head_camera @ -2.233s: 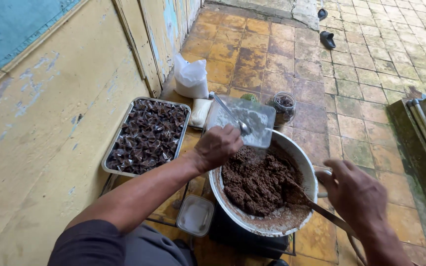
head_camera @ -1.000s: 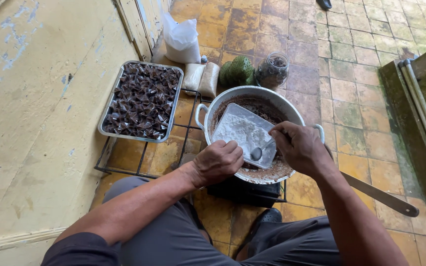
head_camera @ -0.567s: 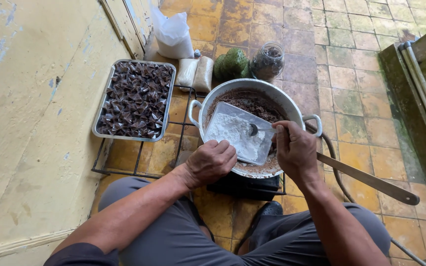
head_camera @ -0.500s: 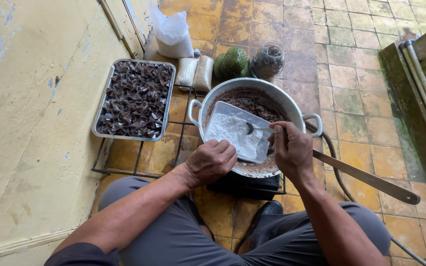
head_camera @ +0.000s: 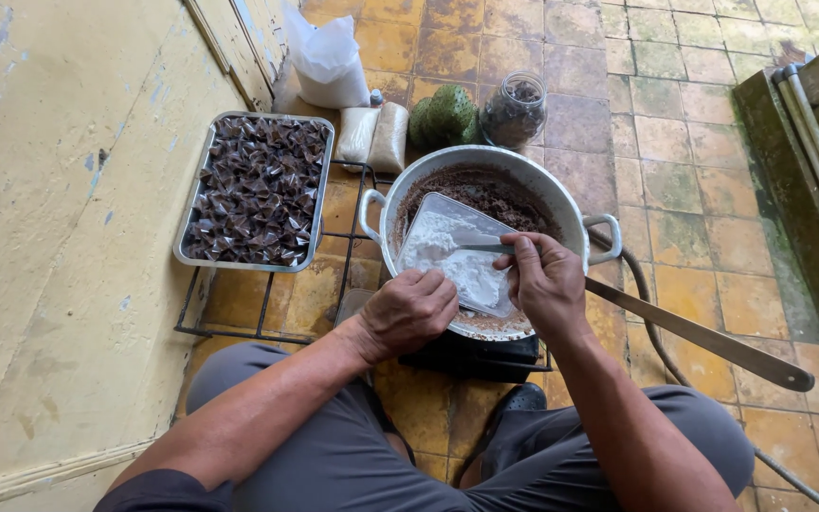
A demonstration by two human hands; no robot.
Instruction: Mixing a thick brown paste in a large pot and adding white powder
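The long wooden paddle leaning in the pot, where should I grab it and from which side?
Probably grip the paddle at its broad free end, coming in from the right. Its other end runs under the right hand into the pot, where the left hand holds the plastic tub of white powder, so that side is blocked.

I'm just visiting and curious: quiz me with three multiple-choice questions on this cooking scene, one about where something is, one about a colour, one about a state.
1. Where is the metal tray of dark folded pieces?
A. Left of the pot, by the yellow wall
B. Inside the pot
C. On the person's lap

2. What colour is the powder in the clear plastic container?
A. Green
B. White
C. Red

3. How is the container held?
A. Lying on the floor
B. Closed with a lid
C. Open, held over the pot

Answers: 1 A, it sits on a wire rack beside the wall. 2 B, the powder looks white. 3 C, the left hand grips it, while the right hand holds a spoon in it.
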